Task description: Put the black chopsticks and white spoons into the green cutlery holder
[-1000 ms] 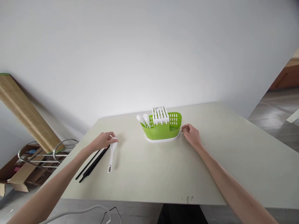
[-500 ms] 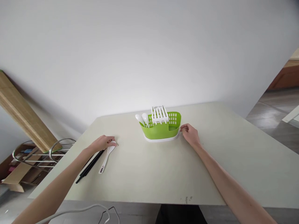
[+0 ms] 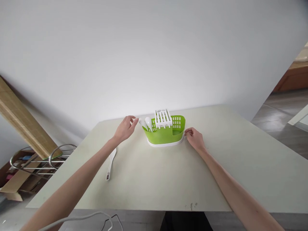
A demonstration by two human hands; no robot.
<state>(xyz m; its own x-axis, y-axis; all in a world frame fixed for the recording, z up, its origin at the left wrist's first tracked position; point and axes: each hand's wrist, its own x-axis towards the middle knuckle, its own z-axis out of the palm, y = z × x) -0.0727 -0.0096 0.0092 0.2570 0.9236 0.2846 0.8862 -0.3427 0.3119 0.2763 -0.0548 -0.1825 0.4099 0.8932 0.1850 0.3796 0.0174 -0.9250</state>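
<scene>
A green cutlery basket [image 3: 161, 137] with a white slatted rack [image 3: 163, 118] and white base stands toward the table's back. Two white spoons [image 3: 148, 122] lean up from its left end. My left hand [image 3: 125, 129] is beside the left spoon's upper end, thumb and fingers apart around a small gap; whether it touches the spoon is unclear. At the basket's right end, my right hand [image 3: 193, 138] has curled fingers against the edge of the base. A white rice paddle [image 3: 110, 165] lies on the table, its top end partly behind my left forearm.
A pale table [image 3: 154, 179] stands against a white wall. To the left are a metal rack [image 3: 51, 158], a cardboard box [image 3: 14, 189] and a leaning wooden board [image 3: 24, 118]. A white cable [image 3: 84, 217] hangs at the front edge.
My left hand has left the rice paddle's top end and moved right and back to the spoons. My left forearm now covers the black chopsticks. My right hand stays at the basket.
</scene>
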